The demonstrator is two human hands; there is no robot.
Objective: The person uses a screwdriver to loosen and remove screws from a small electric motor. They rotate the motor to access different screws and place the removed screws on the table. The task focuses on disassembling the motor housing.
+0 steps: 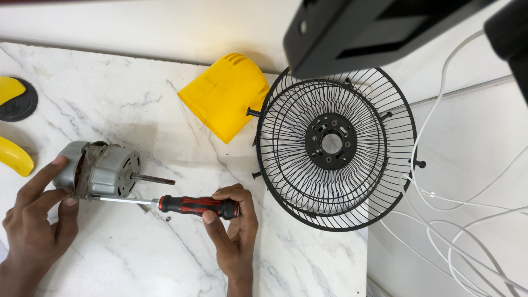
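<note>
Grey motor (102, 170) is gripped by left hand (34, 220) fingers on the marble desk (137, 115), while red-black screwdriver (190, 205) is pinched by right hand (234, 228) fingers.

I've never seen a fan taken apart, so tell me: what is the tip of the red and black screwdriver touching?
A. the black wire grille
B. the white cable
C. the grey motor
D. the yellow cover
C: the screwdriver, held in the right hand, reaches left with its shaft to the grey motor, which the left hand steadies.
</note>
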